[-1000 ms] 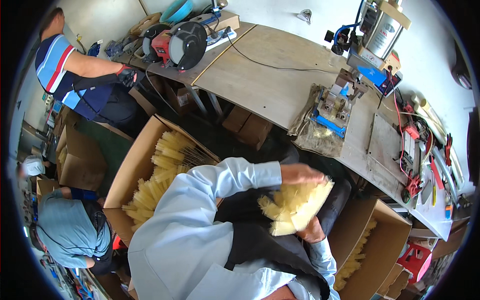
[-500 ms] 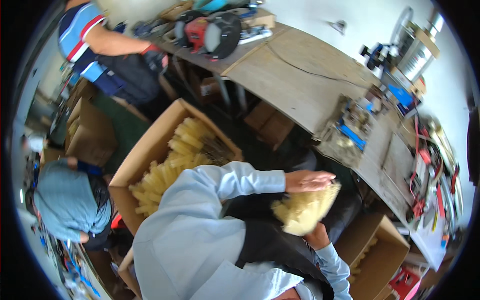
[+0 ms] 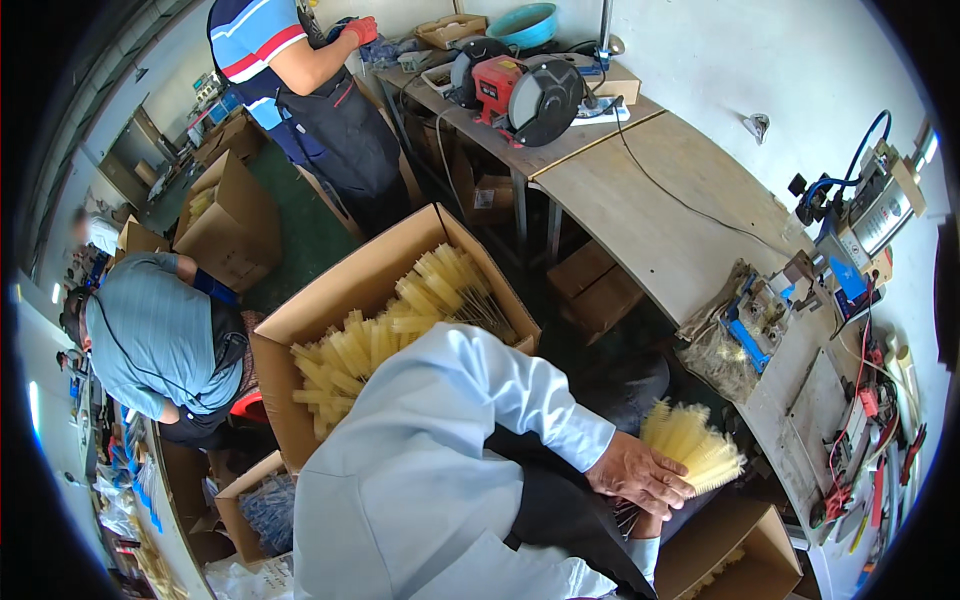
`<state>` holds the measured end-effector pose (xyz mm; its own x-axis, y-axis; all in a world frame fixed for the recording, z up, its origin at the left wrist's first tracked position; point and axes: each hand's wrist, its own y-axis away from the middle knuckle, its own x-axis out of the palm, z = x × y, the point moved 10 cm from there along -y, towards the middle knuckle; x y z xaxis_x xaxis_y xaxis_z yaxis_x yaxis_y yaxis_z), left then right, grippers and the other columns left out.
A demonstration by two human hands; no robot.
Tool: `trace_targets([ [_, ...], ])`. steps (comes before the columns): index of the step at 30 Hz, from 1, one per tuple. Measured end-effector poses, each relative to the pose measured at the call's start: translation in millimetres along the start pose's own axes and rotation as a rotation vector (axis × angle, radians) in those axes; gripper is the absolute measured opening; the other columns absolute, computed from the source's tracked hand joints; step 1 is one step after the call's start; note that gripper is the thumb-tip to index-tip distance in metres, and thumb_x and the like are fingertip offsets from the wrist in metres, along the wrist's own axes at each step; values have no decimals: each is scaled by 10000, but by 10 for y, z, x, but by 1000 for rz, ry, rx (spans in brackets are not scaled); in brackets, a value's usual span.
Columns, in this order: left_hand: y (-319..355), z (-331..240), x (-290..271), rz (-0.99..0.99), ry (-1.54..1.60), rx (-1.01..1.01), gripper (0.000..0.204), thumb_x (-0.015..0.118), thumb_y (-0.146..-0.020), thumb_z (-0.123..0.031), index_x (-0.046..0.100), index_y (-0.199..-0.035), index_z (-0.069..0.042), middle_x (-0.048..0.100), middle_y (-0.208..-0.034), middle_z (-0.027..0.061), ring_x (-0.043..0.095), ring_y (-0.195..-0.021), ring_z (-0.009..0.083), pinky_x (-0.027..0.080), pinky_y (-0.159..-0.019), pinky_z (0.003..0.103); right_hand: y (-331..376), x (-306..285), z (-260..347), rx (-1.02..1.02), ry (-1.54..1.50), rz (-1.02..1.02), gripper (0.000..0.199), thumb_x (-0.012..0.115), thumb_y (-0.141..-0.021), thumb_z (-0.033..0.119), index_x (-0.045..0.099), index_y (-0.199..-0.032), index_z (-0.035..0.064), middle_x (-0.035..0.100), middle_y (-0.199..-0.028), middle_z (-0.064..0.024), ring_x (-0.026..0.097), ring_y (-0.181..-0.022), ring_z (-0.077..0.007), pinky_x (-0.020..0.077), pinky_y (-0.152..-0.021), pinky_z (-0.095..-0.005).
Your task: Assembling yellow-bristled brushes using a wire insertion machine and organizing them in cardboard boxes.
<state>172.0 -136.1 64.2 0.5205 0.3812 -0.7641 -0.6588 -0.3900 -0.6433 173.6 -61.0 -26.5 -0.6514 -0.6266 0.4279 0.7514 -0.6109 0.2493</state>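
Note:
A bundle of brushes [image 3: 693, 446] with pale yellow bristles fans out over my lap, its thin wire stems bunched below. Across its lower part lies my left hand [image 3: 640, 476], fingers bent together around the bundle. My right hand [image 3: 648, 526] is under the left and mostly hidden; it appears to clasp the bundle from the other side. More yellow brushes [image 3: 345, 355] fill a large cardboard box [image 3: 283, 372] beside my left arm, some with wire stems showing. A second cardboard box [image 3: 752, 545] by my right arm holds a few yellow brushes, partly out of sight.
Ahead runs a long workbench [image 3: 640, 190] with a red bench grinder [image 3: 497, 88], a blue basin [image 3: 522, 25] and a small machine [image 3: 870, 220]. Hand tools [image 3: 885, 440] lie at its right end. One person [image 3: 330, 130] stands by the bench; another [image 3: 165, 340] bends over at left.
The view has swung, so the surroundings sit lower and farther right. My left hand went from stretched over the bundle to curled round it, and the bristles now fan out away from me.

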Motion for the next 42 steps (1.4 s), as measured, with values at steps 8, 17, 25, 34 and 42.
trace_targets([
  [8,14,202,813,459,-238,190,552,424,-909,-271,430,-1418,-56,408,-1491,77,275,-1429,338,96,-1210,512,-185,149,-3,-10,81,164,289,636,-887,220,593,-1070,0,607,-754,-80,620,-644,-205,537,-580,-320],
  [17,-72,182,1000,238,-217,193,196,569,-796,-266,683,-839,-112,661,-969,25,538,-1079,275,337,-1082,506,-191,58,-122,36,166,324,303,621,-903,251,598,-1078,5,629,-789,-87,629,-674,-203,536,-594,-319],
  [25,219,1161,546,617,-64,-469,203,704,-619,-253,683,-771,-121,634,-771,61,582,-979,251,383,-1010,506,218,-459,1022,-326,403,-180,409,490,-1011,282,540,-1269,-31,596,-1250,-107,544,-1159,-185,415,-1003,-326],
  [34,24,1325,533,270,157,-605,182,706,-635,-140,678,-814,-118,642,-849,69,580,-958,277,408,-878,439,276,65,1479,-950,1164,-240,287,601,-924,252,627,-1081,12,645,-1078,-171,613,-1006,-368,478,-895,-433],
  [42,267,1390,737,27,922,-967,214,729,-767,-88,622,-951,-67,642,-928,37,602,-920,121,473,-726,305,88,-83,1549,-822,906,-373,335,628,-911,280,648,-1101,5,686,-987,-183,681,-921,-334,538,-812,-393],
])
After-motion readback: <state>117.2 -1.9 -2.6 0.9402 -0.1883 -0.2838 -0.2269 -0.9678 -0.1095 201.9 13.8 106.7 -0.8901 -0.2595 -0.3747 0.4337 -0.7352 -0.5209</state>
